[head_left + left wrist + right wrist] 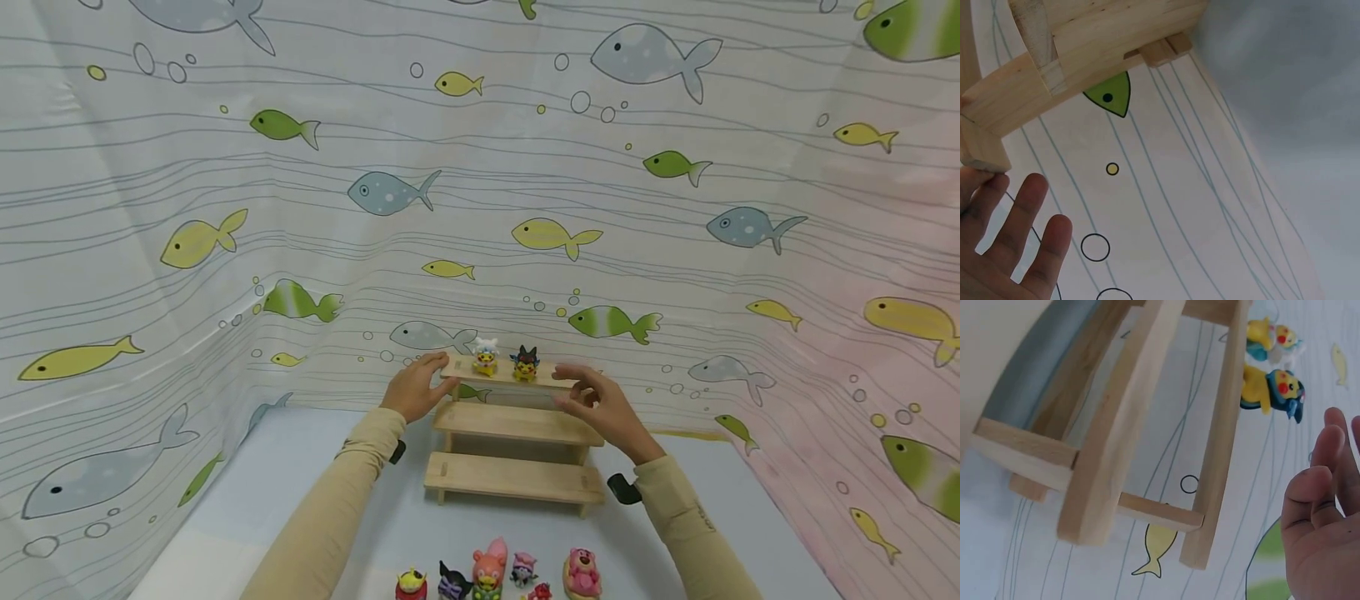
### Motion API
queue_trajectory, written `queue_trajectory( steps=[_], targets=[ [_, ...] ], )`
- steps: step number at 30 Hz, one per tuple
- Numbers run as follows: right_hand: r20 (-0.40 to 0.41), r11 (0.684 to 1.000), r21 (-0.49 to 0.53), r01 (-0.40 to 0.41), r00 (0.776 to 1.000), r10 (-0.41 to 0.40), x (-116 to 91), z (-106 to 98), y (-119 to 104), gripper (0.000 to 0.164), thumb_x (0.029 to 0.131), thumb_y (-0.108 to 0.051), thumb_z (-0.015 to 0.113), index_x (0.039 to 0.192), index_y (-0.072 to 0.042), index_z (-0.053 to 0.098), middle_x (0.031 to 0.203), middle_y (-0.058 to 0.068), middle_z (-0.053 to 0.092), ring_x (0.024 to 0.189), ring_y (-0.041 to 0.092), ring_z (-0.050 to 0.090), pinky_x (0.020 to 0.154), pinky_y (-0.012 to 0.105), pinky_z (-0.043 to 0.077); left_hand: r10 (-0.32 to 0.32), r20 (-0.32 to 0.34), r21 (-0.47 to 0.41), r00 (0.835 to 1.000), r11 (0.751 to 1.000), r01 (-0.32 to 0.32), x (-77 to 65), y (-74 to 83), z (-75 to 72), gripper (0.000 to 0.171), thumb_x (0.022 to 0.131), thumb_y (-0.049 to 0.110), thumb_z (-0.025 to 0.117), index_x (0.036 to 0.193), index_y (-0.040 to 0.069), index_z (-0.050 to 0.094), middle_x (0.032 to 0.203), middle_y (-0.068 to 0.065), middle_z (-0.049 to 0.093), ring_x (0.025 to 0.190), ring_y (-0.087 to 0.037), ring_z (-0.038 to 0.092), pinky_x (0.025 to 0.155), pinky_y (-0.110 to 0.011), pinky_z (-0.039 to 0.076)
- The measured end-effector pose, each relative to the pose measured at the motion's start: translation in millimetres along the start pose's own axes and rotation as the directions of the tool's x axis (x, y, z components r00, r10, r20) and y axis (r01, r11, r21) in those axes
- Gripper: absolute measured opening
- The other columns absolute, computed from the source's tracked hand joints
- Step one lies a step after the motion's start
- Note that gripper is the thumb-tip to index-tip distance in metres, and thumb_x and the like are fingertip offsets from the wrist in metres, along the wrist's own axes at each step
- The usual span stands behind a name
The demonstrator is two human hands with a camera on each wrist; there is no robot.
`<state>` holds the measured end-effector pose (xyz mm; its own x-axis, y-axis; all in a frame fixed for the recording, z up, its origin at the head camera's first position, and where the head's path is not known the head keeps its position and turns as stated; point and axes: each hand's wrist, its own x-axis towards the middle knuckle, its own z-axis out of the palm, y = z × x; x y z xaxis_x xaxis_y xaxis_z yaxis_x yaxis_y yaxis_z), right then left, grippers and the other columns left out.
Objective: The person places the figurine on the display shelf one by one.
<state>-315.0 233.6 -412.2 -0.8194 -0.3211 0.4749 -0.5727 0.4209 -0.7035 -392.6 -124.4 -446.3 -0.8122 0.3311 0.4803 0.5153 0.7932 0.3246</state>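
A three-tier wooden display shelf [517, 477] stands at the back of the table. On its top board sit a yellow figurine with a white hat [485, 358] and a yellow figurine with dark pointed ears [525, 365]. My left hand [414, 387] is at the left end of the top board; in the left wrist view its fingertips [999, 182] touch the wood, the other fingers extended. Beside the board's right end is my right hand [603, 410], fingers loosely bent with nothing between them. The right wrist view shows that hand [1329, 544] apart from the wood.
Several figurines stand in front near the lower edge: a pink bear [582, 575], a pink figure [489, 571], a black-and-purple one [453, 582] and a red-and-yellow one [411, 585]. Fish-patterned cloth [480, 167] surrounds the white table [300, 483] at the back and sides.
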Motion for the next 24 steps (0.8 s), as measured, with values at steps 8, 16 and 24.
queue_trajectory(
  steps=[8,16,24],
  targets=[
    [0.049,0.997,-0.072,-0.029,0.998,0.033,-37,-11,-2,0.048,0.095,-0.027,0.075,0.140,-0.025,0.059,0.129,-0.002,0.064,0.095,0.019,0.055,0.071,0.029,0.046,0.002,-0.007,-0.009,1.000,1.000,-0.003,-0.7,0.8,-1.0,0.057,0.098,0.041,0.067,0.141,0.004,0.059,0.147,-0.011,0.055,0.130,-0.034,0.056,0.098,-0.054,0.051],
    [0.051,0.993,-0.117,-0.013,0.999,0.019,-73,-12,0,0.056,0.089,-0.024,0.081,0.140,-0.029,0.057,0.131,0.002,0.063,0.094,0.019,0.056,0.071,0.032,0.047,-0.003,-0.002,-0.013,1.000,1.000,0.003,-2.0,5.2,-5.0,0.058,0.098,0.041,0.068,0.141,0.003,0.059,0.148,-0.013,0.054,0.130,-0.035,0.055,0.100,-0.054,0.050],
    [0.081,0.990,-0.140,0.007,0.997,0.005,-107,3,-6,0.059,0.087,-0.017,0.083,0.140,-0.019,0.057,0.128,-0.001,0.063,0.090,0.018,0.056,0.067,0.026,0.046,-0.010,-0.001,-0.016,1.000,1.000,0.010,-2.3,5.3,-3.5,0.058,0.099,0.041,0.066,0.142,0.003,0.058,0.149,-0.012,0.053,0.132,-0.036,0.054,0.100,-0.055,0.050]
  ],
)
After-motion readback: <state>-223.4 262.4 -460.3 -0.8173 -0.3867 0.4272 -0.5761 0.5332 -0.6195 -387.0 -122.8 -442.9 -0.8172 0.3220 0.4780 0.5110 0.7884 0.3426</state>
